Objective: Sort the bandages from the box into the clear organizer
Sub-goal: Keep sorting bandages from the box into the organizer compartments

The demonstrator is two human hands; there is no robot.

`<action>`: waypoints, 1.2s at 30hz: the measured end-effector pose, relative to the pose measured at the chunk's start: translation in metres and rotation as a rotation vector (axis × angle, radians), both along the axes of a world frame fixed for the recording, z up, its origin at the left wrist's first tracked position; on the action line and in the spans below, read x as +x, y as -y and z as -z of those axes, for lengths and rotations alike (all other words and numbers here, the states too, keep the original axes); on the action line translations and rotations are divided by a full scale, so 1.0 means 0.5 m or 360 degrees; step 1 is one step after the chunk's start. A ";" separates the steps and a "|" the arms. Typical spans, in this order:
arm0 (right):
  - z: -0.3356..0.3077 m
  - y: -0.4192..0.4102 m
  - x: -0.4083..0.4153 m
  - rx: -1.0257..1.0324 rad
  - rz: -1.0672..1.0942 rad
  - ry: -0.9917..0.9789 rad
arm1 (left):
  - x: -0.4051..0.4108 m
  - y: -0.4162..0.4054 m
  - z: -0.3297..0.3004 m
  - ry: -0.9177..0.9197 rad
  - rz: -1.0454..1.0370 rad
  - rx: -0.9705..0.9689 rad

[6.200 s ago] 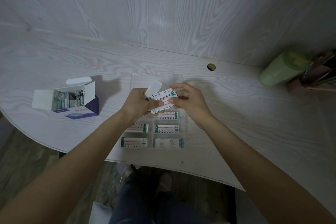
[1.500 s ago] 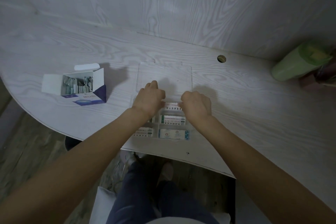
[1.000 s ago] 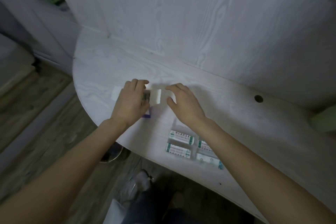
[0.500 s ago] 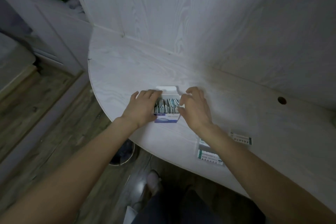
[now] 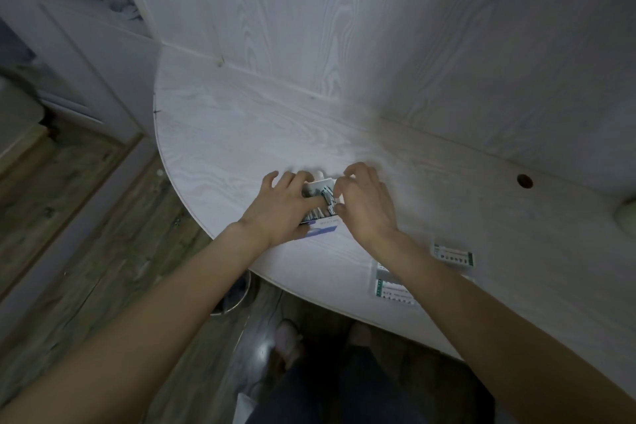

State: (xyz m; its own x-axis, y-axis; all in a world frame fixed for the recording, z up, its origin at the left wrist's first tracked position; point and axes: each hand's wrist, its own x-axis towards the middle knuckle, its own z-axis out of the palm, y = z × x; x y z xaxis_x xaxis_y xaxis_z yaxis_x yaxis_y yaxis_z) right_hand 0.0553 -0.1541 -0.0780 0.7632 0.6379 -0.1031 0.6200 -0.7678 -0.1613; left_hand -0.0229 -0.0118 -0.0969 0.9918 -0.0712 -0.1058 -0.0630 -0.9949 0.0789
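The box (image 5: 321,213), white with a blue front face, sits at the middle of the frame near the curved front edge of the pale wood-grain worktop (image 5: 241,134), its top open and packed with upright bandages (image 5: 318,208). The left hand (image 5: 282,203) lies over the box's left side, fingers (image 5: 273,179) spread and reaching past its far edge; whether they grip the box cannot be told. The right hand (image 5: 364,203) is at the box's right side, its fingers curled in at the open top, touching the bandages, though a definite pinch is hidden by blur. Lower right of the box, well apart from it, the clear organizer (image 5: 382,275) lies on the worktop, mostly covered by the right forearm; wrapped bandages with green ends (image 5: 454,255) show in its compartments on either side of the arm. A round hole (image 5: 524,181) marks the worktop at right. Wooden floor (image 5: 69,217) fills the left of the frame.
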 end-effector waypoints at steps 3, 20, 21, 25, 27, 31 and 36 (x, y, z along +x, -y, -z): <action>0.008 -0.004 0.000 -0.0034 -0.0027 0.0029 | -0.008 -0.014 -0.002 -0.0043 0.0013 -0.0017; 0.012 -0.092 0.021 -0.0667 -0.0101 -0.0173 | -0.018 -0.036 -0.003 -0.0247 -0.0047 -0.0136; 0.011 -0.093 0.020 -0.0671 -0.0077 -0.0181 | -0.018 -0.035 -0.004 -0.0252 -0.0047 -0.0136; 0.010 -0.100 0.014 -0.0734 -0.0010 -0.0198 | -0.016 -0.034 -0.010 -0.0262 -0.0059 -0.0143; 0.008 -0.104 0.012 -0.0772 -0.0023 -0.0174 | -0.015 -0.033 -0.011 -0.0272 -0.0075 -0.0157; 0.008 -0.100 0.015 -0.0660 0.0013 -0.0236 | -0.012 -0.030 -0.010 -0.0266 -0.0111 -0.0212; -0.007 -0.071 0.034 -0.0138 0.0064 -0.0251 | 0.001 -0.041 -0.011 -0.0299 -0.0178 -0.0238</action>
State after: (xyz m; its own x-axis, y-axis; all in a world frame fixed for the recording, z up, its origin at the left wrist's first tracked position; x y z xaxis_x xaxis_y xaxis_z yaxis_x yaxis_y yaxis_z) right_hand 0.0723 -0.1185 -0.0746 0.7580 0.5905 -0.2768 0.5607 -0.8069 -0.1859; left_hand -0.0224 0.0087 -0.0914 0.9584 0.0090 -0.2852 0.0763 -0.9712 0.2257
